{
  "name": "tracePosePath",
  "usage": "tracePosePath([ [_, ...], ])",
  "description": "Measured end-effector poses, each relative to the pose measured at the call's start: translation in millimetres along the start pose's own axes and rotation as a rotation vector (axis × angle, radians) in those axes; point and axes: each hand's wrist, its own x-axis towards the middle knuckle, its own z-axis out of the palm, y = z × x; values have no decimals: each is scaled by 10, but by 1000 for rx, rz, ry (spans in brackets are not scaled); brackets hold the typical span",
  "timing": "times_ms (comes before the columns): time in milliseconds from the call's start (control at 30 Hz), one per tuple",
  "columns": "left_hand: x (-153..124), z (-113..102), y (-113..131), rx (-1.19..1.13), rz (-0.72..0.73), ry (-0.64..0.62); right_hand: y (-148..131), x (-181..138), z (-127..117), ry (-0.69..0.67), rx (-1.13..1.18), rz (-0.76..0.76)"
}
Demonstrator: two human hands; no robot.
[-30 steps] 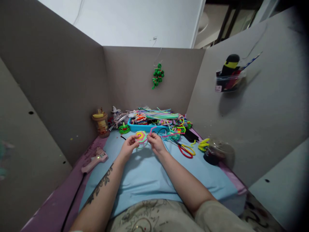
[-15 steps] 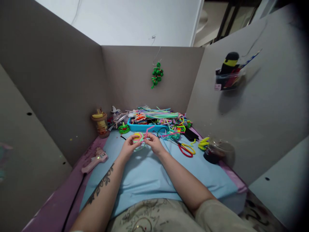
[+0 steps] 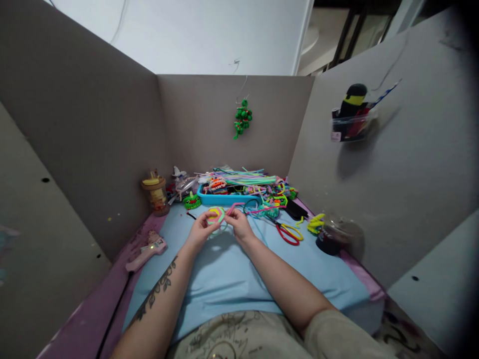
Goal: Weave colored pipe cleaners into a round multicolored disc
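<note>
Near the front of a blue tray, my left hand (image 3: 201, 233) pinches the edge of a small six-sided craft piece (image 3: 216, 216) with yellow, pink and mint-green bands. My right hand (image 3: 240, 227) is closed at the right side of that piece, its fingertips on a bent pink strand (image 3: 235, 204) that sticks out past them. Pale green loops show below the piece. Whether the strand is fixed to the piece is too small to tell. Red-and-yellow-handled scissors (image 3: 288, 233) lie right of my right hand.
Long pastel strands heap over the blue tray (image 3: 228, 200). A pink glue gun (image 3: 147, 253) with a black cord lies at the left, below a brown cup (image 3: 155, 194). A black phone-like object (image 3: 295, 209) and a dark jar (image 3: 331, 242) stand at the right. Grey panels enclose three sides.
The pink strand has tipped lower and to the right, with my right hand slightly turned. The banded face of the craft piece shows more fully. The view has shifted a little.
</note>
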Motion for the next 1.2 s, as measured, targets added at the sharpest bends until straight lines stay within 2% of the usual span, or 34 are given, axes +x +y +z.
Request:
tracePosePath([
  [200,-9,-35,-29,26,-1,-86,-88,-27,8,-48,113,118],
  [367,3,-14,-54,108,56,-98,-72,-7,4,2,139,161],
  [433,7,-14,-73,196,119,-31,-54,12,-8,49,141,162],
  [533,-4,-41,-92,423,289,217,-33,43,-36,127,146,143],
  [600,-25,-58,-90,562,351,288,-28,58,-54,167,158,135],
  [733,-67,-26,-80,653,259,93,-31,58,-52,196,215,137],
  [833,-58,14,-102,578,226,42,-19,25,-12,161,224,152],
  [1033,4,-19,-134,462,234,132,8,-57,64,23,140,214],
  [1200,-13,-42,-111,496,282,172,-56,-93,73,-51,213,304],
])
